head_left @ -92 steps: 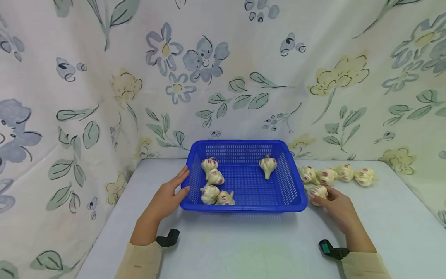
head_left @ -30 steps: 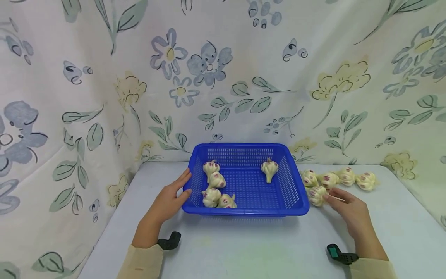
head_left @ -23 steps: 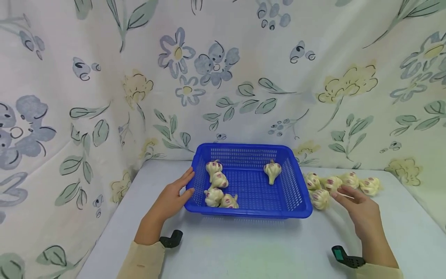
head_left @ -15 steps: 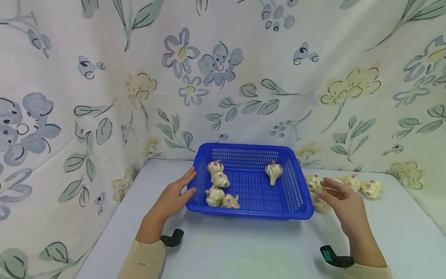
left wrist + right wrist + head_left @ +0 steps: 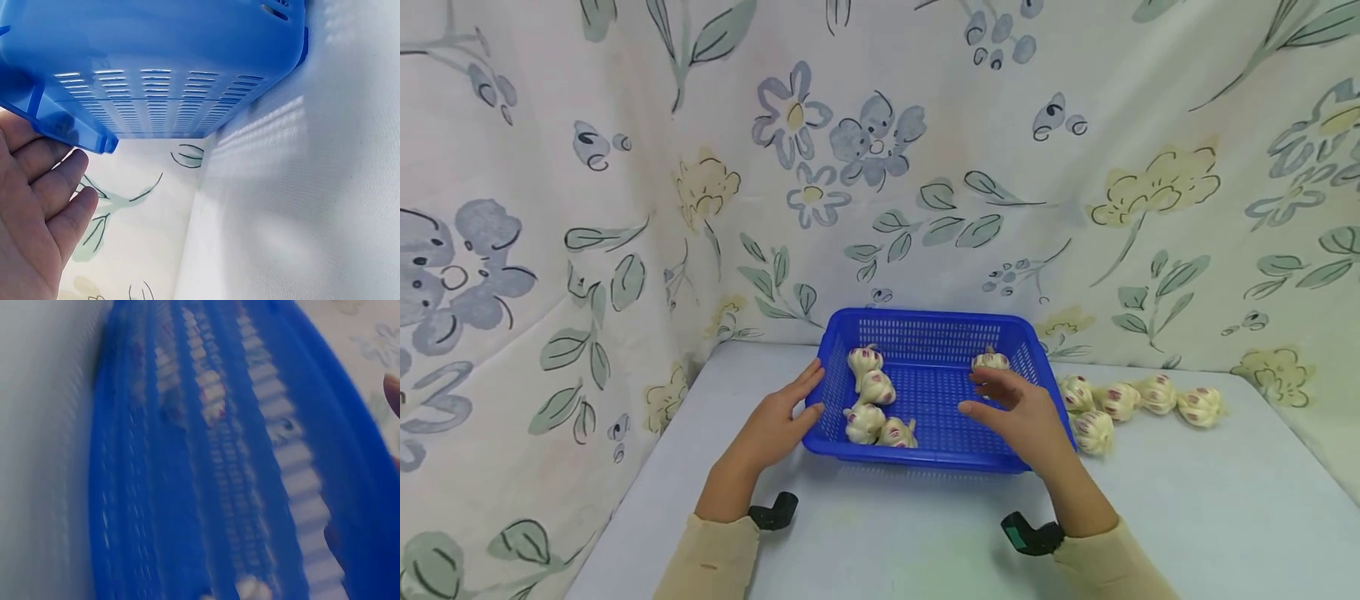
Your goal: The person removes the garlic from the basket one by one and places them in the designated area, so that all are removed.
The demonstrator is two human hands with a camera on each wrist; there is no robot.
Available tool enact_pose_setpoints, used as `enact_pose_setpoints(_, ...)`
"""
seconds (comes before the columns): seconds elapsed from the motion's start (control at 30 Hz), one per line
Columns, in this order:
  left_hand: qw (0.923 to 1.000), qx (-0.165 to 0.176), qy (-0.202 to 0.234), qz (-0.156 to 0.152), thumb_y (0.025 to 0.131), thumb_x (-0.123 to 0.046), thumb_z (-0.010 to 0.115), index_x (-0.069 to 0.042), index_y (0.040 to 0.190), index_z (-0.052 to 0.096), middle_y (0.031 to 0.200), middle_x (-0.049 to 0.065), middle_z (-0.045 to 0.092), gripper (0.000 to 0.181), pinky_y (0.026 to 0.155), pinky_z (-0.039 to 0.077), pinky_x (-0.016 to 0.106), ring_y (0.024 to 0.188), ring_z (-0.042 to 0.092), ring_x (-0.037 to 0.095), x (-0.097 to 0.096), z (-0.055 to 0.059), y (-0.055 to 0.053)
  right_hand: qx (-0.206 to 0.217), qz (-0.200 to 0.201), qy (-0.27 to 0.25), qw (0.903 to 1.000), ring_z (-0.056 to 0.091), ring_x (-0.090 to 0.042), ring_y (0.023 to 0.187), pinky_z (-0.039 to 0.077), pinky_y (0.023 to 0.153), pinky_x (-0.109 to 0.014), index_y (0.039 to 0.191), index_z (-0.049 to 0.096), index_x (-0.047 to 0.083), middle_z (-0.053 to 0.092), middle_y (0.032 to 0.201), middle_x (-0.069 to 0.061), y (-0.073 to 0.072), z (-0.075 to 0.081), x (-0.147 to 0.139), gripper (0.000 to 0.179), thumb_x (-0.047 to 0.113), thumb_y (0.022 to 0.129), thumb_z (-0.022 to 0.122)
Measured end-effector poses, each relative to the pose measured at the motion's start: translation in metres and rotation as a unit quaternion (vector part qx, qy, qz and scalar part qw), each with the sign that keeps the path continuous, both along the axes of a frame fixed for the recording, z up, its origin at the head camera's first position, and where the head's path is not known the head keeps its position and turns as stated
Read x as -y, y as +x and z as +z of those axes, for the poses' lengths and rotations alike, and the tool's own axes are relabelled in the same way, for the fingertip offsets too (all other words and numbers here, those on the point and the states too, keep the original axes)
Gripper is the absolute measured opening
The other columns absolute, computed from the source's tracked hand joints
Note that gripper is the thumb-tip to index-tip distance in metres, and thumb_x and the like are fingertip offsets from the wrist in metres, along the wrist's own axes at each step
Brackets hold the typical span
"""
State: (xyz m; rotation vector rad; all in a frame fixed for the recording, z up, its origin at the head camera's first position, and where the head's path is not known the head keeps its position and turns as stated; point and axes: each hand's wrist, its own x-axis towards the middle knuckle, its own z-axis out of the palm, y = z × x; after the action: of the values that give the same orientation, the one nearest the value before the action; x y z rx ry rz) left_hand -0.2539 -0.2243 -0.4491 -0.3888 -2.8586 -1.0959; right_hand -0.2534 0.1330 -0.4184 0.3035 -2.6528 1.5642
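A blue plastic basket point(image 5: 925, 456) stands on the white table. Against its left rim rests my left hand point(image 5: 775, 429), fingers straight; the left wrist view shows those fingers point(image 5: 56, 187) under the rim. Over the right half of the basket hovers my right hand point(image 5: 1022, 412), thumb and fingers parted with nothing between them. Partly behind that hand is a garlic bulb point(image 5: 991, 360) in the basket. Several more bulbs, such as this garlic bulb point(image 5: 877, 387), lie along the basket's left side. The right wrist view is blurred.
Right of the basket, several garlic bulbs point(image 5: 1120, 401) lie on the table point(image 5: 910, 533), the nearest bulb point(image 5: 1093, 432) close to the basket's wall. A floral cloth point(image 5: 940, 150) hangs behind and at the left.
My right hand has let go of the garlic bulb beside the basket and moved left over the basket. That bulb stays on the table. My left hand keeps its place at the rim.
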Motion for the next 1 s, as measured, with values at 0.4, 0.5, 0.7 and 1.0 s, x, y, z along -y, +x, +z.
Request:
enact_pose_setpoints(0.4, 1.0000, 0.003, -0.005, 0.004, 0.099, -0.028, 0.054, -0.017, 0.154, 0.034, 0.162, -0.007, 0.024, 0.060, 0.114, 0.034, 0.049, 0.146, 0.032, 0.023, 0.000, 0.000, 0.000, 0.053, 0.067, -0.007, 0.9963, 0.063, -0.023, 0.113, 0.056, 0.092, -0.042, 0.132, 0.062, 0.016, 0.065, 0.130, -0.004, -0.020, -0.005, 0.074, 0.059, 0.038, 0.081, 0.080)
enact_pose_setpoints(0.5, 0.9999, 0.007, -0.005, 0.006, 0.099, -0.028, 0.054, -0.017, 0.154, 0.034, 0.162, -0.007, 0.024, 0.060, 0.113, 0.035, 0.049, 0.146, 0.033, 0.024, -0.001, 0.000, 0.001, 0.059, 0.087, 0.025, 0.9942, 0.063, -0.022, 0.111, 0.057, 0.090, -0.041, 0.132, 0.063, 0.013, 0.066, 0.128, -0.005, -0.022, -0.007, 0.083, 0.058, 0.037, 0.082, 0.079)
enact_pose_setpoints(0.7, 0.9999, 0.009, -0.004, 0.008, 0.099, -0.027, 0.055, -0.017, 0.154, 0.035, 0.162, -0.007, 0.024, 0.060, 0.114, 0.034, 0.048, 0.146, 0.033, 0.024, -0.002, 0.003, 0.002, 0.097, 0.118, 0.080, 0.9850, 0.061, -0.026, 0.114, 0.055, 0.092, -0.046, 0.134, 0.061, 0.010, 0.065, 0.127, -0.007, -0.025, -0.010, 0.087, 0.060, 0.033, 0.081, 0.079)
enact_pose_setpoints(1.0, 1.0000, 0.007, 0.002, 0.002, 0.099, -0.026, 0.055, -0.015, 0.154, 0.034, 0.162, -0.006, 0.024, 0.060, 0.114, 0.033, 0.050, 0.146, 0.032, 0.024, -0.003, 0.004, 0.002, 0.121, 0.170, 0.150, 0.9664, 0.060, -0.029, 0.117, 0.049, 0.101, -0.049, 0.131, 0.062, 0.005, 0.065, 0.126, -0.009, -0.028, -0.013, 0.089, 0.060, 0.030, 0.079, 0.080)
